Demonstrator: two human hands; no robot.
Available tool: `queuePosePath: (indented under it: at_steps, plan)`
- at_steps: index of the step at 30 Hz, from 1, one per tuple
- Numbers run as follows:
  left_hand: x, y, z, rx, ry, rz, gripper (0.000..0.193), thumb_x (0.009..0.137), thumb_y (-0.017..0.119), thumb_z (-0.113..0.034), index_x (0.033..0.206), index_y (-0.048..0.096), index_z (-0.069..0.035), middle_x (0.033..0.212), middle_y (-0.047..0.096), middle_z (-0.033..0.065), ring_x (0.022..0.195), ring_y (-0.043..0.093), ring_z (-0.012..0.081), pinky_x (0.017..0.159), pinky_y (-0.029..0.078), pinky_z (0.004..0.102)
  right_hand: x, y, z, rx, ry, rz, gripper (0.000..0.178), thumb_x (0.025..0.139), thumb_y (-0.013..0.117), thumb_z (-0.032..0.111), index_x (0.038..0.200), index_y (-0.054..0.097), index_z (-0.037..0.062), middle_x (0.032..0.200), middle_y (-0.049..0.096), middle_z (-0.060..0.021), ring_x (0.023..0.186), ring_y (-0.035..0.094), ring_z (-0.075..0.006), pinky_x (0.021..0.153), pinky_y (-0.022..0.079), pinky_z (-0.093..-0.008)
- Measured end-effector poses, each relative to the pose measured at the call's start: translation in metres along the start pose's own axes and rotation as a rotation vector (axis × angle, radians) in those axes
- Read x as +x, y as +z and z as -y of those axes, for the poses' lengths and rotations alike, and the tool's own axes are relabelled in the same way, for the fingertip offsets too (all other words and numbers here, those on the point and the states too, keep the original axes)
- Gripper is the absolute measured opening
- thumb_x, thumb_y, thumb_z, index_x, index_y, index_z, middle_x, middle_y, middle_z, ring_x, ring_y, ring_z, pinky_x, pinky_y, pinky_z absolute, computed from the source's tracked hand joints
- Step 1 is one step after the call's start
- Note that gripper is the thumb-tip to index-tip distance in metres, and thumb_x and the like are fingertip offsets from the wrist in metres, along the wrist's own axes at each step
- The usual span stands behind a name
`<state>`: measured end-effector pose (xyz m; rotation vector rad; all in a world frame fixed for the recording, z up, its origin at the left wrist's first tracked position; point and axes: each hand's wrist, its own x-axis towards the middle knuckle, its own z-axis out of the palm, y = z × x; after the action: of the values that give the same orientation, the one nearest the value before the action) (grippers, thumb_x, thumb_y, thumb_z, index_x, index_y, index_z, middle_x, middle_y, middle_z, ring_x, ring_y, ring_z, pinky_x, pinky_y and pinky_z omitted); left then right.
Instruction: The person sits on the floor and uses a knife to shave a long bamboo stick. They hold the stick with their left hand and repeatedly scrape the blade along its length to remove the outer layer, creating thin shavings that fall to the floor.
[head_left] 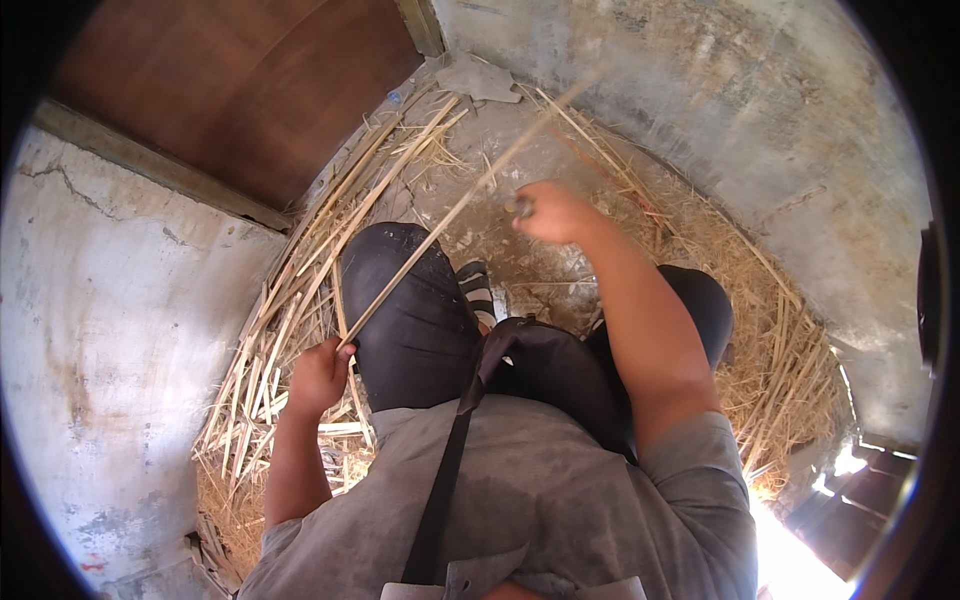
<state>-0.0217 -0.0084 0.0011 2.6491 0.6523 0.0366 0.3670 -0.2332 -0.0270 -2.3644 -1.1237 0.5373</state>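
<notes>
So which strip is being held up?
The long strip slanting over the left knee, gripped by the left hand; other strips lie around the floor.

A makeshift workshop, it seems: cracked, stained left wall (130, 340), weathered wall at upper right (760, 100), brown panel (240, 90) at upper left, long split strips (280, 320) and straw-coloured shavings (745, 370) edging the dirty floor (490, 115).
</notes>
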Motion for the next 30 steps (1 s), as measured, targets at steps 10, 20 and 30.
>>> queuePosePath:
  at_steps: [10, 20, 30]
  plan:
    - [0.001, -0.01, -0.011, -0.141, -0.212, 0.131, 0.041, 0.105, 0.057, -0.037, 0.097, 0.063, 0.002, 0.069, 0.063, 0.0233, 0.066, 0.064, 0.044, 0.061, 0.048, 0.0491, 0.001, -0.01, -0.026, 0.254, 0.067, -0.251, 0.056, 0.081, 0.077, 0.038, 0.121, 0.067, 0.0004, 0.104, 0.072, -0.0239, 0.098, 0.07, -0.0381, 0.085, 0.053, -0.0437]
    - [-0.009, 0.021, -0.008, 0.071, -0.098, -0.247, 0.035, 0.102, 0.06, -0.036, 0.106, 0.063, -0.002, 0.085, 0.068, 0.0248, 0.075, 0.065, 0.0487, 0.064, 0.05, 0.0526, -0.001, 0.0, -0.007, 0.156, -0.057, -0.204, 0.044, 0.081, 0.078, 0.039, 0.108, 0.069, 0.0055, 0.089, 0.072, -0.0179, 0.088, 0.07, -0.0394, 0.078, 0.054, -0.0464]
    - [-0.007, 0.013, -0.002, -0.071, -0.044, -0.151, 0.039, 0.105, 0.056, -0.038, 0.089, 0.06, -0.002, 0.065, 0.06, 0.0212, 0.065, 0.061, 0.0462, 0.057, 0.045, 0.0491, -0.009, -0.016, 0.001, 0.004, -0.087, -0.154, 0.028, 0.079, 0.075, 0.027, 0.101, 0.07, 0.01, 0.09, 0.072, -0.017, 0.088, 0.07, -0.0397, 0.076, 0.054, -0.049]
